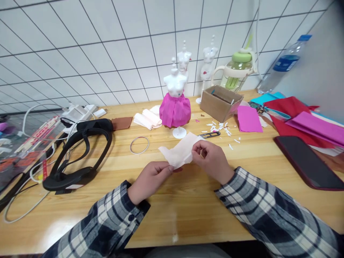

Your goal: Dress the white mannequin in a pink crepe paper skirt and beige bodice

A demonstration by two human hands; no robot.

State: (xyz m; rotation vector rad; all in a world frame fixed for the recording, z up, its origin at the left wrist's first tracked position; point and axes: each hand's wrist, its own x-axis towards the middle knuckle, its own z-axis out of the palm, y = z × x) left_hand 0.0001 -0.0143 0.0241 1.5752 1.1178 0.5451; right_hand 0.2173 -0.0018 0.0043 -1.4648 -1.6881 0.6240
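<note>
Between my two hands, above the table, is a pale pink sheet of thin paper (180, 149) with uneven edges. My left hand (152, 179) pinches its lower left edge between thumb and finger. At the right edge, my right hand (211, 159) grips it with curled fingers. Just behind the sheet stands a small white mannequin (174, 84) in a puffy magenta paper skirt (175, 110), on a round white base (179, 133). Black thread snips (211, 135) lie close behind my right hand, partly hidden by the paper.
Two more mannequins (206, 64) stand against the tiled wall. A cardboard box (220, 104), paper scraps (221, 127), magenta paper (249, 119) and a phone (309, 161) are to the right. Folded pale paper (147, 118), a bangle-like ring (139, 145) and a black headset (77, 157) lie left.
</note>
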